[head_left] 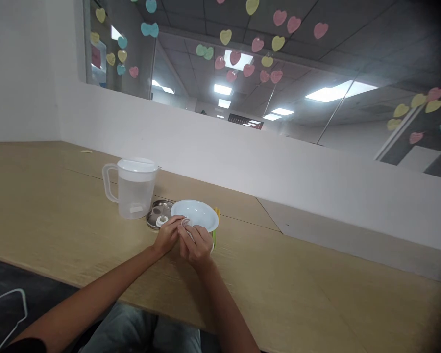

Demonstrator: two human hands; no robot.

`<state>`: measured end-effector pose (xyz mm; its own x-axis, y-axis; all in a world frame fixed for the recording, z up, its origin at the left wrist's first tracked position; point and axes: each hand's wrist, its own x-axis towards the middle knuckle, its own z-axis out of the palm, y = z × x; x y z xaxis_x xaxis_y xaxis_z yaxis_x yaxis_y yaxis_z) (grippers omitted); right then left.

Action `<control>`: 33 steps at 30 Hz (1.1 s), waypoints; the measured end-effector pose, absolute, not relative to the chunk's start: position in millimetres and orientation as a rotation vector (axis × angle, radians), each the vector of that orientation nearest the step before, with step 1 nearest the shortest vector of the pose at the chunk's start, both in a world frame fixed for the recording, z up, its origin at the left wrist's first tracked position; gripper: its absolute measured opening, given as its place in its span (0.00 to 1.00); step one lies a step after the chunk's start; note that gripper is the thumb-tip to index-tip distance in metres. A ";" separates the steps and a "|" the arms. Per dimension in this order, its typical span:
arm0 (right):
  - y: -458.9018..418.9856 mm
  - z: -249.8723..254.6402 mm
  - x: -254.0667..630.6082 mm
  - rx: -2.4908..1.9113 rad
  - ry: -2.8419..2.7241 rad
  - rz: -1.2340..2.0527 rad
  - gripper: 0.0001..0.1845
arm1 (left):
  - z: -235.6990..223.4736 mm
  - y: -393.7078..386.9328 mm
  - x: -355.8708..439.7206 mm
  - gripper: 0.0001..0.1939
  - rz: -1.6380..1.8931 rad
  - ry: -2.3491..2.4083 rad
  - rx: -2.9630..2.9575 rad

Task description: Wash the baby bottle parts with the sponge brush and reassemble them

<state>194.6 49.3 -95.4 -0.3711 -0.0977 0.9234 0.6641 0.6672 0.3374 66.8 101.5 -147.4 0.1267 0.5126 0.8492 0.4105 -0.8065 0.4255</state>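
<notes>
In front of the white bowl (196, 211), my two hands meet around a small clear, round piece (186, 222) with a pale rim. My left hand (167, 236) is closed on its left side, fingertips pressed to it. From the right, my right hand (196, 245) pinches the same piece; its exact kind is too small to make out. A round metal tray (153, 219) lies just left of the bowl. On that tray rests a white ring with a clear nipple-like top (162, 220). Something yellow and green (215, 238) shows partly behind my right hand.
A clear plastic pitcher (135, 193) with a white lid stands behind and left of the tray, its handle to the left. The wooden table (297, 289) runs back to a white wall (213, 157) below a window with heart-shaped notes. A pale strip (86, 151) lies at the back left.
</notes>
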 end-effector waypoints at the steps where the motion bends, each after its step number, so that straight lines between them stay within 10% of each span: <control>1: 48.9 -94.8 193.4 -0.455 -1.783 -0.862 0.11 | -147.7 101.5 66.6 0.13 1.795 0.952 2.288; 33: 53.3 -101.2 192.4 -0.555 -1.818 -0.952 0.12 | -143.6 100.6 67.0 0.11 1.932 0.925 2.165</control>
<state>192.4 53.3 -101.2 -0.4228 -0.0394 0.9053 0.7215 0.5898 0.3627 67.0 100.6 -143.6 0.0131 0.4913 0.8709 0.3700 -0.8115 0.4523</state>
